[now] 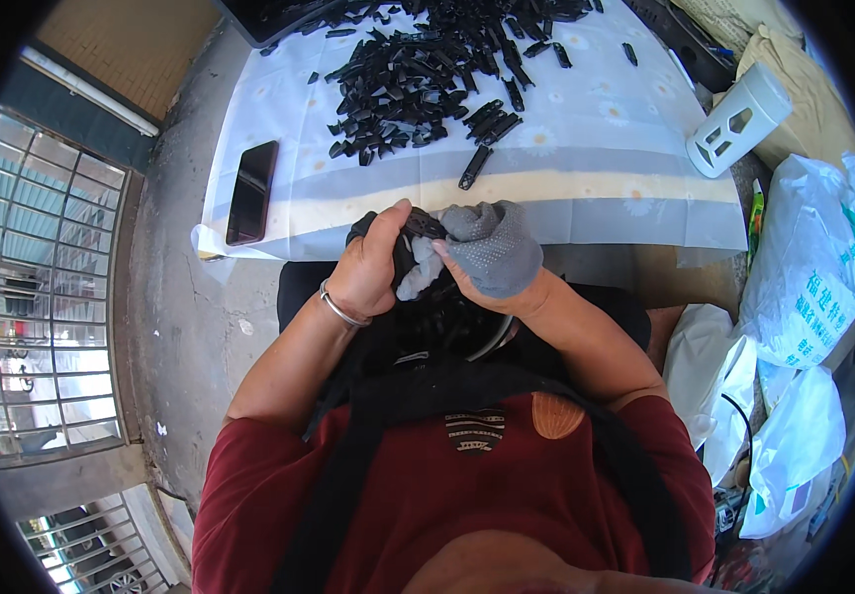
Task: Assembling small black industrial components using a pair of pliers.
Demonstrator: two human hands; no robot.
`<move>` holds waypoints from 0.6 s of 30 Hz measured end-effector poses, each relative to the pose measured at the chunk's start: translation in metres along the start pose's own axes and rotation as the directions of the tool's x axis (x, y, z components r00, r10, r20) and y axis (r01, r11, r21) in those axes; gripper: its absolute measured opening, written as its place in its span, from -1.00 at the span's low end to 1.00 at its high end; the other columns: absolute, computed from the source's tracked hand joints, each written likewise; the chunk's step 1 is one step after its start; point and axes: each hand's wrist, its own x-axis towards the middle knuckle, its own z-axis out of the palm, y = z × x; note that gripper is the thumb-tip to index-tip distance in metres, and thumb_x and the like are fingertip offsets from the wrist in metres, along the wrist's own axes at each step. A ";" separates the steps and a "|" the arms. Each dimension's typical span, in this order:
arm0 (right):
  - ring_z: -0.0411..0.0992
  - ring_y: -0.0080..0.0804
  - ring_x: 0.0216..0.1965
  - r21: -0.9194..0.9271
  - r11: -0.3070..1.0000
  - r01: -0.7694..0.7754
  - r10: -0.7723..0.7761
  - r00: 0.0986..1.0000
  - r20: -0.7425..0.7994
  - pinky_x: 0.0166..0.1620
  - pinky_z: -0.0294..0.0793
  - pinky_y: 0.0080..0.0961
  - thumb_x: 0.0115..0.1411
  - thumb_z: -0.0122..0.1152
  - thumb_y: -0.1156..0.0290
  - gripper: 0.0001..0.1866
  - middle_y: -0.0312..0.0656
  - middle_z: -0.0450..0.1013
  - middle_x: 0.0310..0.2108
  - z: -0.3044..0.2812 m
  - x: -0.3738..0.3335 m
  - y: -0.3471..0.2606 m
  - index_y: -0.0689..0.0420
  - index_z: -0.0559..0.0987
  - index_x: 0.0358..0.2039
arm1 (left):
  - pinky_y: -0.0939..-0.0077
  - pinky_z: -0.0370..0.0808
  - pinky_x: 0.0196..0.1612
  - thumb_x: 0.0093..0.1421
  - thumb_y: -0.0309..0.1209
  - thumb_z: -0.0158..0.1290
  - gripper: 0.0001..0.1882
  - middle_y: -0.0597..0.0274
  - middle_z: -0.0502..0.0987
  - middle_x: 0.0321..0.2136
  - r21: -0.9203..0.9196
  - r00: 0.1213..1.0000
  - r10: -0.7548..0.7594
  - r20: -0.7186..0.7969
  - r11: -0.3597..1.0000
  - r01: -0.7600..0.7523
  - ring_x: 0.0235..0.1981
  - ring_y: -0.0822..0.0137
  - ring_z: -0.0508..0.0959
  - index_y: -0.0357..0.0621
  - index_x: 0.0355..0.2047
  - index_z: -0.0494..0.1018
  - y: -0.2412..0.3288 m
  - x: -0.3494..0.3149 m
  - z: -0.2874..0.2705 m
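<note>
My left hand [370, 259], with a metal bangle at the wrist, is closed around a small black plastic part [426, 226] just off the table's near edge. My right hand [495, 249] wears a grey dotted glove that leaves the thumb bare. Its thumb and fingers close on the same part from the right. Pale whitish material [420, 273], perhaps cloth or glove, shows between the hands; its kind is unclear. On the table ahead, a single black part [475, 167] lies nearest, with a small group of similar parts [493, 123] behind it.
A large pile of black parts [398, 91] covers the far middle of the flowered tablecloth [606, 203]. A phone [252, 193] lies at the left edge. A white perforated holder [739, 121] stands at the right edge, above stuffed plastic bags [804, 262]. Dark items rest in my lap.
</note>
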 end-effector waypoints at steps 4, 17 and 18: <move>0.32 -0.23 -0.53 0.199 0.980 -0.017 0.057 0.979 -0.198 -0.44 0.26 -0.34 0.00 0.10 0.33 -0.88 -0.20 0.37 -0.54 0.005 -0.001 -0.002 0.10 0.47 -0.50 | 0.45 0.43 -0.19 0.19 -0.17 -0.16 -0.65 0.16 0.51 -0.33 -0.195 0.989 -0.006 0.146 0.980 0.034 -0.32 0.31 0.50 -0.22 -0.28 0.41 -0.010 0.007 -0.010; 0.34 -0.25 -0.54 -0.003 0.998 0.064 -0.064 0.998 0.007 -0.46 0.26 -0.32 -0.02 0.13 0.26 -0.82 -0.24 0.39 -0.54 -0.014 -0.001 0.007 0.08 0.48 -0.45 | 0.65 0.33 -0.54 0.26 -0.20 -0.23 -0.64 0.31 0.47 -0.57 0.633 0.956 0.292 0.018 0.737 -0.237 -0.59 0.51 0.41 -0.19 -0.44 0.44 -0.001 -0.002 -0.022; 0.34 -0.25 -0.54 -0.003 0.998 0.064 -0.064 0.998 0.007 -0.46 0.26 -0.32 -0.02 0.13 0.26 -0.82 -0.24 0.39 -0.54 -0.013 0.000 0.007 0.08 0.48 -0.45 | 0.65 0.33 -0.54 0.26 -0.20 -0.23 -0.64 0.31 0.47 -0.57 0.633 0.956 0.292 0.018 0.737 -0.237 -0.59 0.51 0.41 -0.19 -0.44 0.44 0.000 -0.002 -0.022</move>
